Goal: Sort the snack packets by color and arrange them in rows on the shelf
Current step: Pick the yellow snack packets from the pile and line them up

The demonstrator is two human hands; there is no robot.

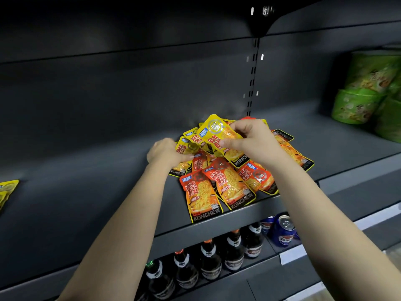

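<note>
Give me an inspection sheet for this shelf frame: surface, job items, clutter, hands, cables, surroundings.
Surface: dark grey shelf; the packets lie directly on it.
Job's things: orange packets mixed with yellow ones in one unsorted pile near the front edge; edge yellow packets lie apart, far left.
Clutter: nothing seen.
Grippers: right hand pinches a raised yellow packet above the pile; left hand grips a yellow bunch at the pile's left side.
Cables: nothing seen.
Surroundings: green packs at the shelf's right; bottles and cans on the shelf below; slotted rail on the back wall.
</note>
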